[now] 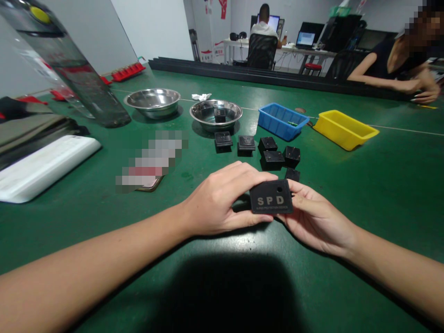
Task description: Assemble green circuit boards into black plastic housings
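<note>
Both hands grip one black rectangular surge protector housing (271, 206) marked "SPD", with a small round hole near its upper right corner. My left hand (225, 199) wraps its left side, fingers along the top edge and thumb below. At the right edge, the fingers of my right hand (319, 215) are closed on it, partly hidden behind the housing. Just beyond the hands lie several black box-shaped pieces (272, 160) on the green table (138, 263). Another black piece (219, 114) sits inside the nearer metal bowl (199, 121).
A second metal bowl (152, 111) stands behind left. On the right are a blue bin (277, 125) and a yellow bin (347, 134). A bottle (86, 88), a white bar-shaped object (52, 166) and a blurred phone-like object (152, 185) lie left. Another person (391, 69) sits across the table.
</note>
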`<state>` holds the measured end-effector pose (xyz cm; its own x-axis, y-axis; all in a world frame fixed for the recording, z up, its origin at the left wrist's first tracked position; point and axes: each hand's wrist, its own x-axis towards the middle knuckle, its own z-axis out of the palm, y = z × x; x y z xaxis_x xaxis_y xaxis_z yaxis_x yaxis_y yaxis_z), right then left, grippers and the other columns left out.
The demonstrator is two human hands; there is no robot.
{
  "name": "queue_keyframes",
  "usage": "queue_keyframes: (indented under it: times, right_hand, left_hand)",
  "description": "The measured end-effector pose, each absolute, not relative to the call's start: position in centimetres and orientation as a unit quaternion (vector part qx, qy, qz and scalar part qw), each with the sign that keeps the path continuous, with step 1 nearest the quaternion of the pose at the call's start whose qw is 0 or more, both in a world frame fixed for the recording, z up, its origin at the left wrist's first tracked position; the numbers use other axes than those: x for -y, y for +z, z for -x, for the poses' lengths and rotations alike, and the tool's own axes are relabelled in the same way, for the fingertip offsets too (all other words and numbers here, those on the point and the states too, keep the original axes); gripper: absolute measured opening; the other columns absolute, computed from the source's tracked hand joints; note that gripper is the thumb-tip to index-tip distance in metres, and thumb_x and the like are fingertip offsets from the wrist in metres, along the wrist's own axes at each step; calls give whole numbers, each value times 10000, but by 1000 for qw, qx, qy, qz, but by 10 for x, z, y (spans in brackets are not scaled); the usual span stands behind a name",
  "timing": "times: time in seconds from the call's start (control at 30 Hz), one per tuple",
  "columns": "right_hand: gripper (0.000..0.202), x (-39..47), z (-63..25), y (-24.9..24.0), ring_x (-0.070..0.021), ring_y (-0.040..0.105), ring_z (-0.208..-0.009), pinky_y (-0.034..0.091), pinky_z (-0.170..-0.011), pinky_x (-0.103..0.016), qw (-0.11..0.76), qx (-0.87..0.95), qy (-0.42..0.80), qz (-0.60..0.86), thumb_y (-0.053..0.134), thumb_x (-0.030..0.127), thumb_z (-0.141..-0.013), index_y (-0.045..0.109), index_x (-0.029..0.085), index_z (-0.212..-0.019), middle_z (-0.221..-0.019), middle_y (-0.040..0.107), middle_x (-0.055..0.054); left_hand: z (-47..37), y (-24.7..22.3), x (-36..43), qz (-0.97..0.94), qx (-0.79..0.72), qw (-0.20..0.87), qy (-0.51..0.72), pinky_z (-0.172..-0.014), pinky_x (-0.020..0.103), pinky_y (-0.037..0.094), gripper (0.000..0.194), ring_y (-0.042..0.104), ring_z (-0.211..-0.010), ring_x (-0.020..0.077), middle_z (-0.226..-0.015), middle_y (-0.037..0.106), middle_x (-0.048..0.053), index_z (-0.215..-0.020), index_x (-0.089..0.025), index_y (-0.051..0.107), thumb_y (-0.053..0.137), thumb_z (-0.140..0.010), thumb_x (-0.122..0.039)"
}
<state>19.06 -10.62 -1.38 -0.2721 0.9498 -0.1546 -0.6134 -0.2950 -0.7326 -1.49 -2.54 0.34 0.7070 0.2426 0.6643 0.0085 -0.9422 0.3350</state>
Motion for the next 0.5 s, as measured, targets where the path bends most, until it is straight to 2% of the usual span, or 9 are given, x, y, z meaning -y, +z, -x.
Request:
queue_keyframes:
  times: [0.5]
  right_hand:
    - [125, 107, -190, -12, -119, 635, -774, 527, -791, -261, 510, 295, 742, 319, 804, 203, -818, 684, 181, -791, -791, 679, 4]
  left_hand:
    - [15, 4, 26, -909, -75, 156, 379, -865, 326, 555, 455, 672, -952, 203, -1060, 717, 104, -1258, -149, 601, 743, -895, -384]
